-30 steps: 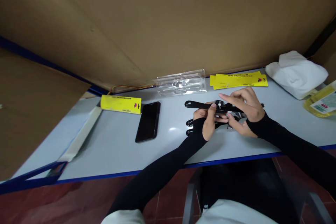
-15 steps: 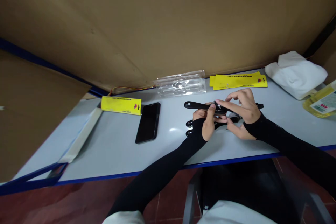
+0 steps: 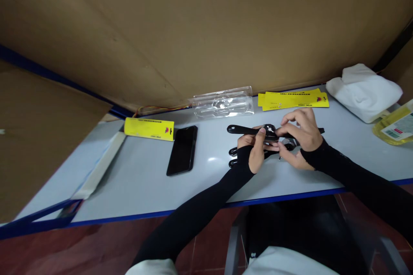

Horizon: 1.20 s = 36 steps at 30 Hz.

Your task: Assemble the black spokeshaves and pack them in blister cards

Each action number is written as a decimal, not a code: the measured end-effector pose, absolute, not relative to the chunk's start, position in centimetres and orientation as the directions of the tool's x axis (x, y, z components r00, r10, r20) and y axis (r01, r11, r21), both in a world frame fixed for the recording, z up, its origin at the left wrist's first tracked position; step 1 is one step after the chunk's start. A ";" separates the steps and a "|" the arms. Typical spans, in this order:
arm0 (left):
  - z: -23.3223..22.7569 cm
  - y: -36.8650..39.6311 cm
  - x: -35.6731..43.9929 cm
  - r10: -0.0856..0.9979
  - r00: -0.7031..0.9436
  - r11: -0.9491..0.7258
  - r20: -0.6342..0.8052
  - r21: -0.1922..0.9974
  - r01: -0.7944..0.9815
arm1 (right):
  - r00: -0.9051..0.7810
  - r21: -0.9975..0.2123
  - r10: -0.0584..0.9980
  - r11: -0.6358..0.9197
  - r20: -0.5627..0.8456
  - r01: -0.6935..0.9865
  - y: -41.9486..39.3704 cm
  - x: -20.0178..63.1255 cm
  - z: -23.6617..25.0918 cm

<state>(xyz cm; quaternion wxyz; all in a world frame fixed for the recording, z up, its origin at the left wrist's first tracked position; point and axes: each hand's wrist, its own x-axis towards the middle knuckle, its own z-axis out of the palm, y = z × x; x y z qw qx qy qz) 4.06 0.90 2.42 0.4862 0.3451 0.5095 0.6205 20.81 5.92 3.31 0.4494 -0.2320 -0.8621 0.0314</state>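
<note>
A long black tool (image 3: 242, 129) with handles at both ends is held above the pale table (image 3: 145, 180). My left hand (image 3: 255, 151) grips its middle from below, thumb on top. Curled over the tool's centre, my right hand (image 3: 298, 137) has its fingertips on a small knob there. More black tools (image 3: 233, 157) lie on the table under my hands, their rounded ends showing at the left. Both arms wear black sleeves.
A black phone (image 3: 182, 149) lies left of my hands. Yellow cards sit at the left (image 3: 149, 129) and the back right (image 3: 293, 98). A clear plastic blister pack (image 3: 222, 103) rests by the cardboard wall. A white cloth (image 3: 364, 88) and a yellow bottle (image 3: 394, 128) are at the right.
My right hand's fingers curled down from stretched out onto the tool's centre and shifted slightly. My left hand and the tool stayed in place.
</note>
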 end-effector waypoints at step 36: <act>2.1 0.4 3.5 0.959 -0.282 -0.067 0.026 0.988 -0.139 | -0.461 -0.256 0.343 0.936 0.818 0.242 6.3 20.4 3.5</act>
